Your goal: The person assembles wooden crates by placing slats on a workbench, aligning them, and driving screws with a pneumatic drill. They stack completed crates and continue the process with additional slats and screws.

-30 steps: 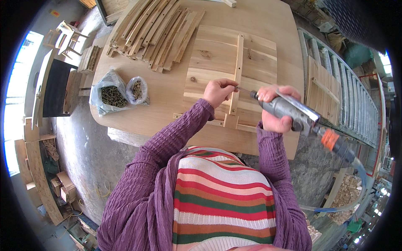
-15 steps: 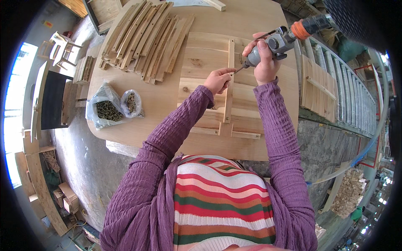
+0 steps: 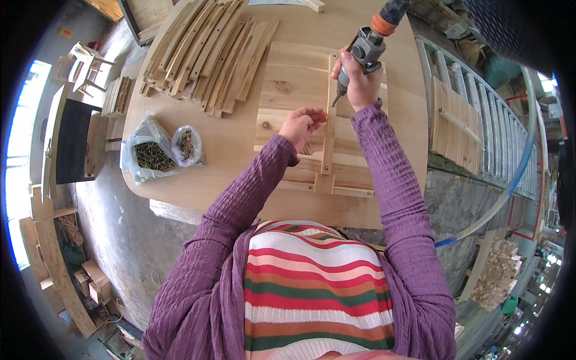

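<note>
My right hand [image 3: 363, 84] grips a grey air screwdriver [image 3: 359, 53], its bit pointing down at a narrow wooden strip [image 3: 329, 129]. The bit's tip is at or just above the strip; contact is hard to tell. Left of the strip is my left hand [image 3: 302, 126], fingers curled in and fingertips close to the wood. What it holds, if anything, is hidden. The strip lies across a panel of joined boards [image 3: 288, 90]. At the panel's near edge runs a crosspiece [image 3: 351, 192] with screws in it.
Curved wooden slats [image 3: 204, 54] lie stacked on the table [image 3: 234, 174] at the far left. Nearer are a large bag of screws [image 3: 153, 156] and a smaller bag [image 3: 187, 146]. An air hose [image 3: 504, 210] hangs on the right, beside a rack with boards [image 3: 459, 126].
The screwdriver has swung more upright and moved left and slightly away from me. My left hand has drawn back from the strip, its pointing fingers now curled.
</note>
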Demonstrator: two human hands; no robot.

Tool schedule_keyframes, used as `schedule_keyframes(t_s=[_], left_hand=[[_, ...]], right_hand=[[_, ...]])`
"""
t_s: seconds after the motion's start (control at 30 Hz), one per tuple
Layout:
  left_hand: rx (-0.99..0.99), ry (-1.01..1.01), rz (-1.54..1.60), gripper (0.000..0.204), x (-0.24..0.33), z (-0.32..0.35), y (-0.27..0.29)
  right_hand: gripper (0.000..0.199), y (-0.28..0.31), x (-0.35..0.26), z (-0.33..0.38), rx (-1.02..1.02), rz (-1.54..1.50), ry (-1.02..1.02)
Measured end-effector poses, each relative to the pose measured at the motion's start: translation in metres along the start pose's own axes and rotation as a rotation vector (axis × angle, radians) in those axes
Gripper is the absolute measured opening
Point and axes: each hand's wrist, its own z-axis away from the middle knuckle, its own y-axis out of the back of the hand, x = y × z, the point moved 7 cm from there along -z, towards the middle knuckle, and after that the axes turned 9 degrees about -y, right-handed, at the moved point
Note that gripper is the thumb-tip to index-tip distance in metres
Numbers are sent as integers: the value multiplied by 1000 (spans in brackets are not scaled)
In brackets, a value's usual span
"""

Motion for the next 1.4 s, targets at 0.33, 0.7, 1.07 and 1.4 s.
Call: schedule_keyframes(t_s=[0.33, 0.7, 1.07, 1.4], left_hand=[[64, 180, 53, 23, -12, 61, 18], [12, 105, 408, 20, -6, 90, -15], [-6, 79, 511, 14, 15, 117, -32], [-47, 228, 338, 30, 18, 163, -49]], right_hand=[[23, 14, -21, 19, 64, -147, 109], [63, 2, -84, 152, -57, -301, 270], [65, 1, -107, 178, -27, -410, 453], [67, 0, -115, 181, -37, -397, 566]])
